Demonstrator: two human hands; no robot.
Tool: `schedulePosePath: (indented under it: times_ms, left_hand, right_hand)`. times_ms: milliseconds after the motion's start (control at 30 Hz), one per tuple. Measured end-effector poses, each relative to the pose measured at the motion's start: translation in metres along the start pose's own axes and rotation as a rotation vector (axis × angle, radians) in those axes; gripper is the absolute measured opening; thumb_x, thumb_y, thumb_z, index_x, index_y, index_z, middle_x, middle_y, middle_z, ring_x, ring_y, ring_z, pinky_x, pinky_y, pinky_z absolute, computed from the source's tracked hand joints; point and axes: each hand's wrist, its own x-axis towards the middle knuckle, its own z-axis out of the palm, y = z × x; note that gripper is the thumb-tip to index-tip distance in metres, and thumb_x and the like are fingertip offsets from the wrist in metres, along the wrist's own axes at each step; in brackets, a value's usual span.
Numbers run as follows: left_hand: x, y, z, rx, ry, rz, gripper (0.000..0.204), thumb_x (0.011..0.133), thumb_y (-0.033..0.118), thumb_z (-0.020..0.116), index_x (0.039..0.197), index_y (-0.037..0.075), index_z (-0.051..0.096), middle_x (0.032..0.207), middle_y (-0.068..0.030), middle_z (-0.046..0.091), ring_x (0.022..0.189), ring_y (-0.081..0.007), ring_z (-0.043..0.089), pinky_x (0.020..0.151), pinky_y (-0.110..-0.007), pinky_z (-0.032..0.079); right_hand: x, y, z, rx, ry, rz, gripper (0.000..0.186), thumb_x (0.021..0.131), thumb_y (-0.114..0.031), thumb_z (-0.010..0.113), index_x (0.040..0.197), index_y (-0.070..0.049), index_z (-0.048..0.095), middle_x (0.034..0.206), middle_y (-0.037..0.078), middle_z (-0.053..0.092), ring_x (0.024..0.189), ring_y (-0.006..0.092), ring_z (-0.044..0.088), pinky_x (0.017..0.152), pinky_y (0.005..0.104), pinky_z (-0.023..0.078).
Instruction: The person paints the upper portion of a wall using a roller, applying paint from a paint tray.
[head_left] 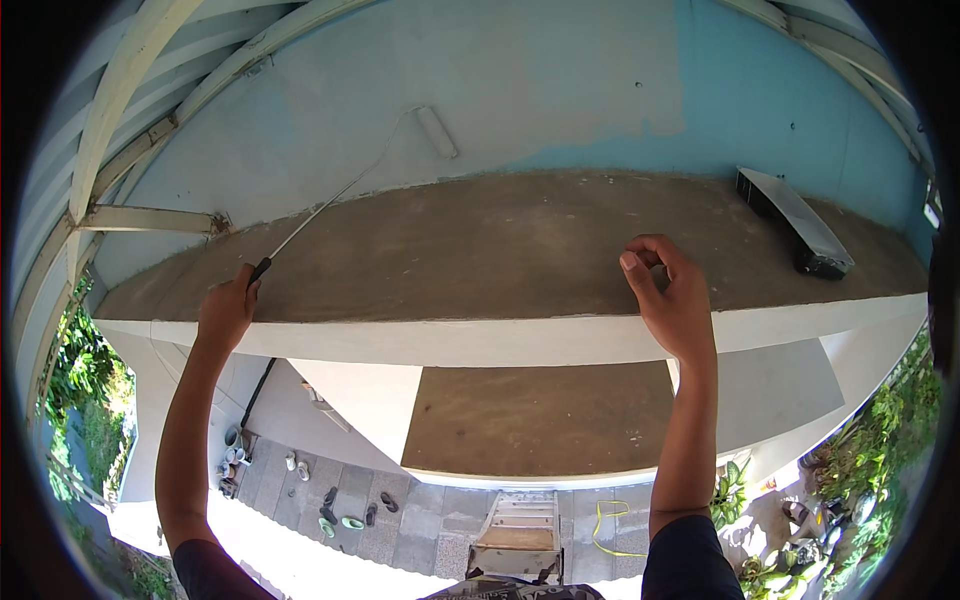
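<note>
At twelve o'clock, one wall (560, 100) tops one ledge (480, 245). One paint roller (437, 133) slants at ten; one box (797, 220) lies toward three. One left hand (228, 308), at nine, grips its roller's handle (261, 269); one right hand (675, 293), at three, curls loosely, thumb contact unclear.

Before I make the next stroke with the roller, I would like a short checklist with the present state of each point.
1. Left hand holding the paint roller by its handle: ok.
2. Roller sleeve pressed firmly against the wall: cannot tell.
3. Right hand free: ok, it holds nothing.
4. Long black-and-grey box on the ledge, apart from both hands: ok.
5. Wall evenly coloured: not ok, blue shows at right.
6. Ladder footing secure: cannot tell.
</note>
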Motion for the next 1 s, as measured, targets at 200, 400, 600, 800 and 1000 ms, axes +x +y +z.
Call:
schedulePosePath:
  times_ms: [200, 400, 600, 800, 1000]
  left_hand:
    - [0.046, 0.078, -0.015, -0.064, 0.048, 0.060, 0.020, 0.105, 0.030, 0.051, 0.114, 0.013, 0.051, 0.070, -0.0183, 0.066, 0.068, -0.0431, 0.067, 0.059, -0.056, 0.050]
    - [0.098, 0.236, -0.037, -0.425, 0.073, 0.147, 0.026, 0.107, 0.030, 0.047, 0.114, 0.005, 0.049, 0.072, -0.0231, 0.066, 0.069, -0.0472, 0.065, 0.059, -0.058, 0.049]
    - [0.072, 0.281, -0.036, -0.436, 0.038, 0.053, 0.025, 0.107, 0.029, 0.048, 0.114, 0.004, 0.048, 0.073, -0.0230, 0.067, 0.072, -0.0473, 0.066, 0.061, -0.058, 0.051]
    - [0.013, 0.170, -0.027, -0.198, -0.027, 0.006, 0.021, 0.105, 0.028, 0.051, 0.112, 0.008, 0.048, 0.073, -0.0189, 0.067, 0.070, -0.0426, 0.069, 0.061, -0.055, 0.053]
    - [-0.013, 0.122, -0.046, -0.075, -0.103, -0.019, 0.020, 0.105, 0.027, 0.051, 0.114, 0.009, 0.048, 0.071, -0.0182, 0.066, 0.069, -0.0415, 0.068, 0.058, -0.053, 0.052]
  right_hand:
    - [0.001, -0.003, 0.003, -0.016, -0.010, -0.005, 0.033, 0.096, -0.034, 0.072, 0.103, -0.002, 0.068, 0.079, 0.006, 0.065, 0.074, 0.0143, 0.059, 0.064, 0.0295, 0.045]
    - [0.003, -0.001, -0.003, -0.018, -0.011, 0.014, 0.031, 0.096, -0.033, 0.071, 0.103, -0.003, 0.068, 0.079, 0.005, 0.065, 0.070, 0.0125, 0.057, 0.062, 0.0297, 0.044]
    - [0.002, 0.000, -0.010, 0.016, -0.008, 0.090, 0.030, 0.097, -0.034, 0.069, 0.101, -0.004, 0.069, 0.078, 0.004, 0.064, 0.066, 0.0107, 0.055, 0.060, 0.0291, 0.043]
    - [0.000, 0.004, -0.013, 0.036, -0.026, 0.077, 0.028, 0.097, -0.031, 0.069, 0.102, -0.004, 0.070, 0.079, 0.004, 0.065, 0.068, 0.0105, 0.057, 0.060, 0.0281, 0.044]
    - [0.001, 0.004, -0.012, 0.119, -0.026, 0.035, 0.026, 0.098, -0.030, 0.069, 0.103, -0.004, 0.070, 0.079, 0.003, 0.065, 0.070, 0.0099, 0.057, 0.059, 0.0276, 0.044]
